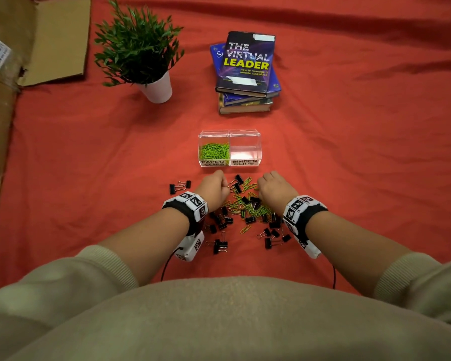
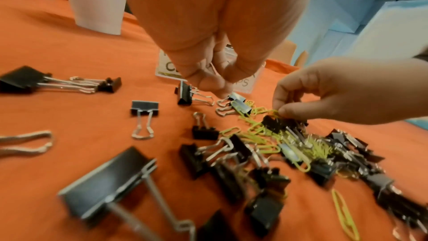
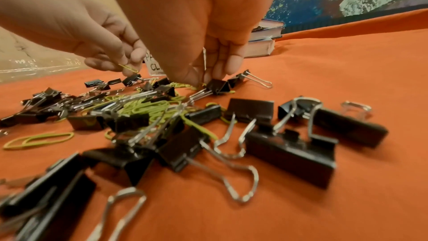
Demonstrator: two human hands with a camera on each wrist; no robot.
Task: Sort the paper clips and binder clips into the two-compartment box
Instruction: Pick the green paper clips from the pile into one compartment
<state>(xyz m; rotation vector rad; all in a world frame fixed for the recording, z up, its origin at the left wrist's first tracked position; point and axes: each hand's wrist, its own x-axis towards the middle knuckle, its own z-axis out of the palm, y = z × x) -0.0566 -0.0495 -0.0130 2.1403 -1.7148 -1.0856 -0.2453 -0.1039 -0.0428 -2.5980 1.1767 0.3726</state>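
Green wire paper clips [image 1: 248, 185] lie between both hands; left hand [image 1: 214, 187] pinches one, right hand [image 1: 272, 187] pinching into the pile, nearer.

Red cloth [image 1: 349, 152], potted plant [image 1: 138, 48], stacked books [image 1: 246, 71], cardboard [image 1: 0, 126]

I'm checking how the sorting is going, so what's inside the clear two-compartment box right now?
In the clear plastic two-compartment box, the compartment labelled PAPER CLIPS holds a heap of green paper clips. The one labelled BINDER CLIPS looks empty. The heap covers its compartment's floor, so anything beneath cannot be seen.
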